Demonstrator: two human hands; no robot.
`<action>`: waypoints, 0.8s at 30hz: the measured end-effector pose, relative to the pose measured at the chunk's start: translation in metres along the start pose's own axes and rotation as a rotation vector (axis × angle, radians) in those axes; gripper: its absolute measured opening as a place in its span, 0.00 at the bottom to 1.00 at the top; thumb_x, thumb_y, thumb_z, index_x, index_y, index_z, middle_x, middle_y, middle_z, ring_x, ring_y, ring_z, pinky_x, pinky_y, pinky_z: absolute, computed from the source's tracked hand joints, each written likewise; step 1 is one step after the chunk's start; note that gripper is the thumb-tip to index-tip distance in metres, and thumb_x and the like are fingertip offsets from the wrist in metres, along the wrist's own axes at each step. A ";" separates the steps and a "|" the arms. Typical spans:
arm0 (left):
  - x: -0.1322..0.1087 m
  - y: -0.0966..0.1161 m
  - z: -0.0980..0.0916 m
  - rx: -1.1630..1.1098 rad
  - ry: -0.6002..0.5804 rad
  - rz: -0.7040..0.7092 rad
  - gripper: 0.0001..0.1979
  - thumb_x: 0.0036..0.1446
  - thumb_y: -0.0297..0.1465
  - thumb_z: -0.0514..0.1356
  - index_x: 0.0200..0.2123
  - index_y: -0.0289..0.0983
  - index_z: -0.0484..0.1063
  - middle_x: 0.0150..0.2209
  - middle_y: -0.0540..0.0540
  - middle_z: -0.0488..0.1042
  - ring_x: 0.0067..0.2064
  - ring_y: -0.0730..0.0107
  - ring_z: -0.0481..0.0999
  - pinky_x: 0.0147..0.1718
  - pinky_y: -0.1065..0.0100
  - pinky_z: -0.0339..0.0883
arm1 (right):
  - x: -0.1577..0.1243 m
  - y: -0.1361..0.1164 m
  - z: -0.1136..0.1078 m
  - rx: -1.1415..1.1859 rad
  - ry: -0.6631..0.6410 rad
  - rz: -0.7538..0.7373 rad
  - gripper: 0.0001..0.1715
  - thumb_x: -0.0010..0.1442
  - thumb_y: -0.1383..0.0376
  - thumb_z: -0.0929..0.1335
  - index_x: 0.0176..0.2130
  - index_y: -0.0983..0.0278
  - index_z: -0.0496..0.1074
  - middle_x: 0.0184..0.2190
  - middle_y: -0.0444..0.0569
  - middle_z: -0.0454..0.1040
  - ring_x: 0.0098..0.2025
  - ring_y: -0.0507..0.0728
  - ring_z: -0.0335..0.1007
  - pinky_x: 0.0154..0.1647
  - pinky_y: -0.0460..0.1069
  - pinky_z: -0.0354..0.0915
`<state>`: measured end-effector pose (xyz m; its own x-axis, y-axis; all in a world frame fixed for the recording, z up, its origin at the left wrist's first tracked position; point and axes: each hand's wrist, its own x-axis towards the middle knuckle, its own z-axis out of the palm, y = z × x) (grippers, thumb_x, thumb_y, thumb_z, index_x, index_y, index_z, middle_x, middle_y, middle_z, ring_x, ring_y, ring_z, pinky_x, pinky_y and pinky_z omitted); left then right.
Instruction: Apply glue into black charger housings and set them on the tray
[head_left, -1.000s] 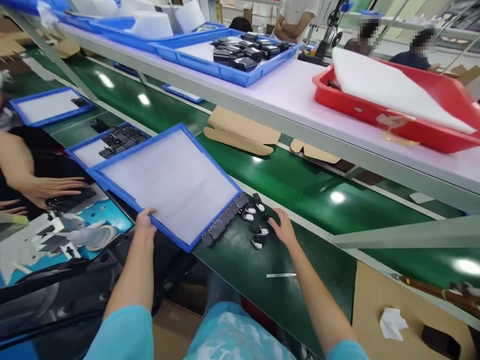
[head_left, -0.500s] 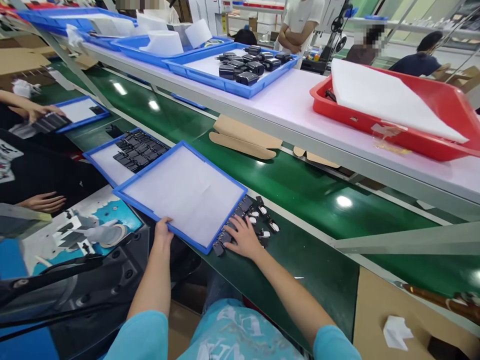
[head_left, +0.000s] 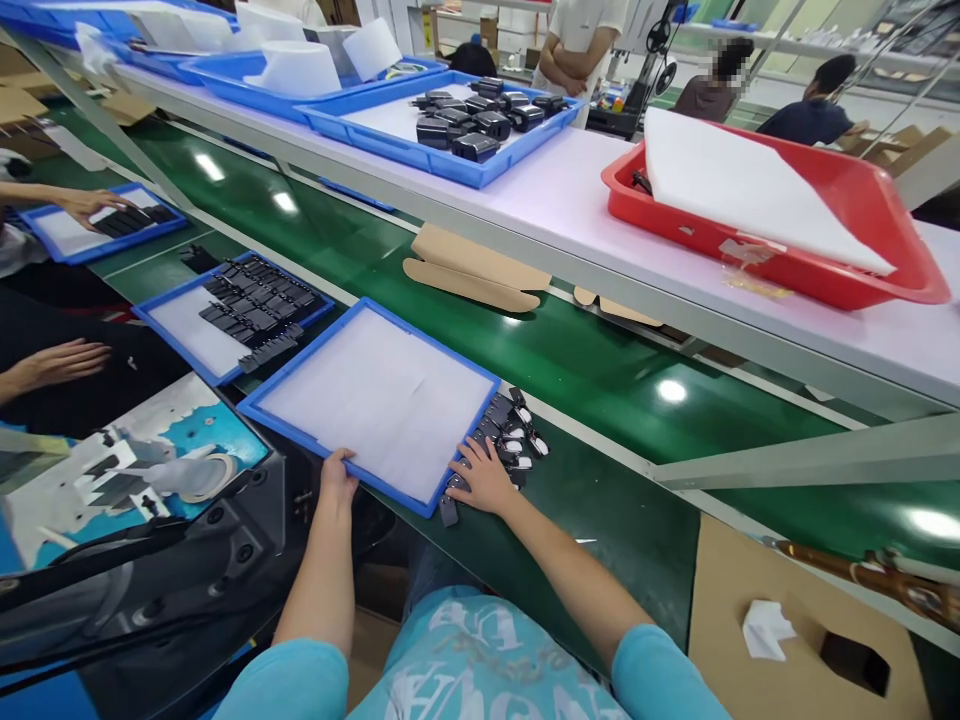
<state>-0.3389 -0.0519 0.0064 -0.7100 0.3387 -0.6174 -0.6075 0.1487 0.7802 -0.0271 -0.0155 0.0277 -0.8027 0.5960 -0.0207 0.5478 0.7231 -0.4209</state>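
Note:
A blue tray (head_left: 375,390) with a bare white lining lies at a slant on the green bench in front of me. My left hand (head_left: 340,475) grips its near edge, the thumb over the rim and the other fingers hidden below. Against the tray's right side sit several black adapter-like pieces (head_left: 491,420), some with white parts (head_left: 537,443). My right hand (head_left: 484,478) rests with fingers spread over these pieces and the tray's right rim. One black piece (head_left: 448,510) lies by the tray's near right corner.
Left of my tray is another blue tray (head_left: 180,335) with rows of black pieces (head_left: 259,300). Co-workers' hands (head_left: 64,362) are at the left, one over a further tray (head_left: 52,240). A shelf above carries a red bin (head_left: 750,235) and blue trays (head_left: 480,172). A fixture (head_left: 142,475) stands lower left.
My tray has moved right, away from the neighbouring tray, uncovering more black pieces there. Both hands moved with it. At far left, the co-worker's row of black pieces is now down in the tray.

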 end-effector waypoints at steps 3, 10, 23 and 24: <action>-0.009 -0.010 -0.002 0.019 -0.004 -0.019 0.10 0.65 0.33 0.59 0.45 0.32 0.70 0.38 0.47 0.73 0.33 0.74 0.74 0.30 0.70 0.73 | -0.011 0.001 0.001 -0.008 0.003 0.018 0.34 0.64 0.43 0.60 0.59 0.60 0.67 0.65 0.58 0.60 0.70 0.68 0.45 0.69 0.71 0.39; -0.021 -0.022 0.001 0.147 -0.009 -0.071 0.11 0.65 0.34 0.58 0.46 0.32 0.70 0.39 0.46 0.73 0.33 0.74 0.74 0.30 0.70 0.73 | -0.026 -0.004 0.006 0.008 0.042 0.076 0.31 0.63 0.48 0.63 0.58 0.64 0.68 0.63 0.62 0.62 0.69 0.70 0.47 0.65 0.68 0.52; -0.048 0.037 0.008 0.721 -0.046 -0.159 0.04 0.56 0.20 0.61 0.30 0.32 0.69 0.22 0.52 0.70 0.23 0.70 0.74 0.23 0.67 0.74 | -0.125 -0.027 -0.020 0.326 0.421 0.178 0.21 0.67 0.58 0.62 0.57 0.58 0.69 0.57 0.49 0.71 0.65 0.56 0.60 0.69 0.60 0.54; -0.054 0.043 0.006 0.760 -0.048 -0.129 0.06 0.54 0.19 0.61 0.27 0.32 0.69 0.20 0.52 0.70 0.23 0.67 0.75 0.22 0.65 0.74 | -0.148 -0.025 -0.021 0.349 0.484 0.263 0.20 0.66 0.59 0.62 0.56 0.58 0.70 0.56 0.50 0.73 0.63 0.57 0.63 0.67 0.60 0.57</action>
<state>-0.3243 -0.0582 0.0739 -0.6237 0.3126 -0.7164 -0.2604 0.7811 0.5675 0.0831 -0.1144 0.0601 -0.4111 0.8862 0.2134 0.5371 0.4247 -0.7288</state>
